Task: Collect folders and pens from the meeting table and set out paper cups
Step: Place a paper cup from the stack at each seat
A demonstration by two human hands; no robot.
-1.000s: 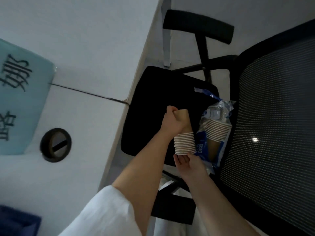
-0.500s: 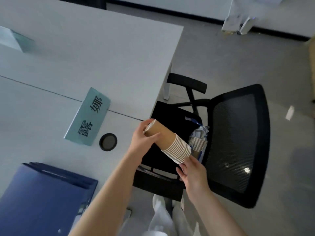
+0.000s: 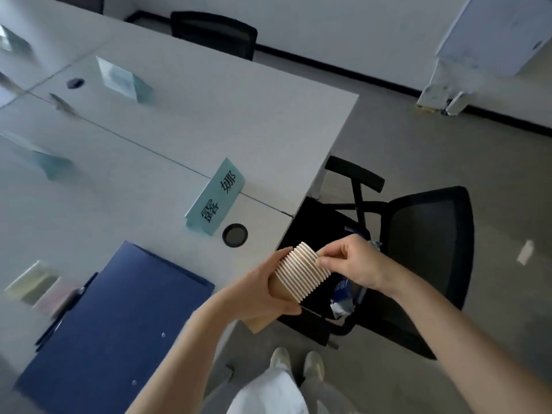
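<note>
Here, a person's left hand (image 3: 257, 294) grips a stack of paper cups (image 3: 301, 271) by its brown base, held just off the meeting table's (image 3: 179, 138) corner. The right hand (image 3: 352, 264) pinches the topmost rim. A blue folder (image 3: 119, 321) (closed) lies on the table nearby.

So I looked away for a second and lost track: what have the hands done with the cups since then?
The left hand lifted the stack of paper cups off the chair toward the table edge, and tipped it so the rims face up and right. The right hand moved from beneath the stack to pinch the top rim. Unchanged: the left hand's grip, the cup packaging on the seat.
</note>
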